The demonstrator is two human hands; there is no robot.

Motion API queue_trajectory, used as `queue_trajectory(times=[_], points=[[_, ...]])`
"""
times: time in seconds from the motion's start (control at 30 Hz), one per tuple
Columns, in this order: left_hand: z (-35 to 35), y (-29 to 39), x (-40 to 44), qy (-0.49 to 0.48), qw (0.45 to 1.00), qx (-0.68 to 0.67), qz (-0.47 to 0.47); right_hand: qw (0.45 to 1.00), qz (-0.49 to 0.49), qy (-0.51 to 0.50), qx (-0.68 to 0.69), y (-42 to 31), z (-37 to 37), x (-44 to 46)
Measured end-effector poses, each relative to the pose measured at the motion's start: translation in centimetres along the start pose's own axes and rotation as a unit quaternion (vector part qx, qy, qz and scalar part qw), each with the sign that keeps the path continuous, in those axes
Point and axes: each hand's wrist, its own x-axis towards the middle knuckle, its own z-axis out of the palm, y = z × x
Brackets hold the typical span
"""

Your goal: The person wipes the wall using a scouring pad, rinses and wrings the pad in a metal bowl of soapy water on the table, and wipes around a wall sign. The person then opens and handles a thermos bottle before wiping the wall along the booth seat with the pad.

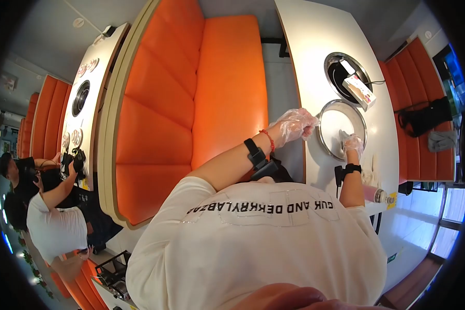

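Observation:
A large round metal basin (365, 129) with a white inside stands on the white table. My left hand (297, 125), in a clear plastic glove, is just left of the basin's rim with its fingers curled together. Whether it holds anything is hidden by the crinkled glove. Over the right part of the basin is my right hand (352, 142), also gloved, its fingers bent down and drawn together inside the rim. What lies between those fingers is too small to make out.
Beyond the basin, a white printed box (360, 92) rests over a round black cooker (337, 77) set in the table (315, 31). A pinkish bottle (371, 194) lies near my right forearm. An orange bench (232, 93) is at left. Two people (57, 227) are farther left.

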Motion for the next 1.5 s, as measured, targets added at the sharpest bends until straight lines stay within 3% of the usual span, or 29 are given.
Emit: queue_trajectory(times=[0.1, 0.13, 0.17, 0.2, 0.27, 0.37, 0.43, 0.5, 0.53, 0.63, 0.8, 1.03, 1.23, 1.37, 1.5], points=[[-1.2, 2.6, 1.7, 0.017, 1.000, 0.007, -0.003, 0.999, -0.011, -0.022, -0.034, -1.2, -0.3, 1.4], [-2.0, 3.4, 3.0, 0.023, 1.000, 0.004, -0.015, 0.998, -0.044, -0.016, -0.046, 0.0, 1.6, 2.6], [-2.9, 4.3, 4.6, 0.030, 0.999, 0.002, -0.027, 0.989, -0.139, 0.054, -0.002, 2.1, 4.7, 3.4], [-3.7, 5.4, 6.7, 0.036, 0.999, 0.001, -0.039, 0.994, -0.099, -0.033, 0.041, 1.8, 4.8, 4.0], [-4.6, 7.7, 11.2, 0.034, 0.998, 0.028, -0.053, 0.995, -0.083, -0.046, -0.024, 0.2, 5.0, 3.2], [-3.8, 11.0, 18.3, 0.025, 0.991, 0.096, -0.087, 0.967, -0.052, -0.243, -0.061, -2.3, 2.5, 4.7], [-2.3, 11.5, 22.8, -0.018, 0.985, 0.127, -0.114, 0.975, -0.081, -0.203, -0.045, -1.3, 3.5, 5.0], [-0.7, 11.3, 25.8, -0.095, 0.985, 0.102, -0.101, 0.927, 0.071, -0.342, 0.136, -1.4, 1.7, 6.4], [0.3, 11.6, 26.6, -0.113, 0.978, 0.119, -0.128, 0.911, 0.111, -0.359, 0.170, -1.3, 1.6, 6.8], [2.9, 12.0, 28.7, -0.161, 0.948, 0.201, -0.187, 0.913, 0.127, -0.351, 0.161, -1.0, 2.0, 7.8], [1.9, 12.3, 32.1, -0.155, 0.940, 0.190, -0.237, 0.917, 0.144, -0.338, 0.158, -1.3, 3.1, 8.9], [-2.8, 11.4, 35.1, -0.125, 0.971, 0.052, -0.196, 0.905, 0.206, -0.318, 0.194, -0.9, 3.3, 8.4], [-5.2, 14.9, 34.3, -0.186, 0.963, 0.110, -0.164, 0.881, 0.299, -0.244, 0.274, -0.8, 2.6, 6.5], [-8.3, 18.4, 35.3, -0.269, 0.937, 0.206, -0.087, 0.820, 0.398, -0.141, 0.386, -1.3, 1.5, 5.3], [-13.8, 24.7, 33.5, -0.257, 0.954, 0.153, -0.018, 0.707, 0.474, -0.002, 0.526, -1.4, -0.3, 4.8]])
